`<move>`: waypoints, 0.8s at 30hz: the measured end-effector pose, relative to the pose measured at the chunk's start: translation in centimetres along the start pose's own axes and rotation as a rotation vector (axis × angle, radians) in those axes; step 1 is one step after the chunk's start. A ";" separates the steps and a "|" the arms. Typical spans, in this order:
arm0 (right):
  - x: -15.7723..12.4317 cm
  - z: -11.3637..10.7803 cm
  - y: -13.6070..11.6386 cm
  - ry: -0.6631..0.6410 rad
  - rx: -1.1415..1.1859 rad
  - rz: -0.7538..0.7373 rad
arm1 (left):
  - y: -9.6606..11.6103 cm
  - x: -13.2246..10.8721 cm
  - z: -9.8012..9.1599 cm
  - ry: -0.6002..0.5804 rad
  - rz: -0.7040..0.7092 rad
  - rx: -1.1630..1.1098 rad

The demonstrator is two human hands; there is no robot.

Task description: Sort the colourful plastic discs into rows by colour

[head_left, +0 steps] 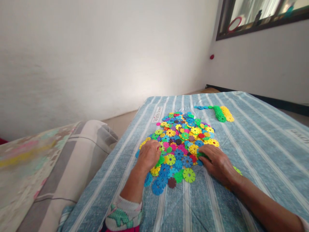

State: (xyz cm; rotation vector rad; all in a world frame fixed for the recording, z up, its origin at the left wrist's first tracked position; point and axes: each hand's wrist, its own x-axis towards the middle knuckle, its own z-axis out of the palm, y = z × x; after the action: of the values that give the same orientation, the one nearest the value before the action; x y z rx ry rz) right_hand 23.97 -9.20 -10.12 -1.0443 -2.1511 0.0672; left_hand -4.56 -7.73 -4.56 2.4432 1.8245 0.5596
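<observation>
A heap of notched plastic snowflake discs (178,154) in many colours lies on the striped cloth. At the heap's left edge is my left hand (150,155), its fingers curled down among the discs; whatever they grip is hidden. On the right side, my right hand (218,162) pinches a green snowflake disc (201,154) between thumb and fingers. Beyond the heap, a green row of stacked discs (219,113) lies alongside a yellow row (227,113). Several blue discs (201,107) are strung out to their left.
A blue striped cloth (116,180) covers the table. Bedding (79,151) with a grey and white striped edge stands at the left. White walls (108,58) rise behind, with a dark-framed window (263,19) at the upper right. A light green disc (238,169) lies beside my right wrist.
</observation>
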 end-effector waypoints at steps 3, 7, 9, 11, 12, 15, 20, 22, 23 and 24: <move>0.0 0.0 0.1 -0.003 -0.001 0.020 | 0.2 -0.1 -0.4 -0.006 -0.018 0.026; -0.1 0.1 0.3 0.028 0.016 0.055 | 0.8 -0.4 -1.0 -0.030 -0.031 0.038; -0.1 0.1 0.3 0.053 0.029 0.074 | 1.3 -0.5 -1.3 -0.081 -0.036 0.037; 0.0 0.0 0.3 0.077 0.045 0.101 | 1.8 -0.6 -1.6 -0.133 -0.049 0.015; 0.0 0.0 0.3 0.086 0.054 0.119 | 1.9 -0.6 -1.7 -0.151 -0.057 -0.004; 0.1 -0.1 0.2 0.105 0.087 0.184 | 2.1 -0.6 -1.6 -0.184 -0.072 -0.094; 0.1 -0.4 0.0 0.116 0.118 0.267 | 2.1 -0.9 -1.1 -0.253 -0.087 -0.388; 0.0 -0.5 -0.1 0.118 0.119 0.273 | 2.2 -1.0 -1.0 -0.305 -0.100 -0.538; 0.0 -0.5 -0.2 0.120 0.119 0.273 | 2.2 -1.0 -1.1 -0.322 -0.116 -0.600; 0.0 -0.5 -0.3 0.123 0.118 0.270 | 2.2 -1.1 -1.1 -0.327 -0.139 -0.644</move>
State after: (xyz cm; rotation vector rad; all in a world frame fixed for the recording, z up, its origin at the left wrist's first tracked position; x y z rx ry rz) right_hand 24.13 -9.48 -9.61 -1.2303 -1.8627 0.2470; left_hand -3.12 -9.61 -3.23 1.8373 1.3896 0.5797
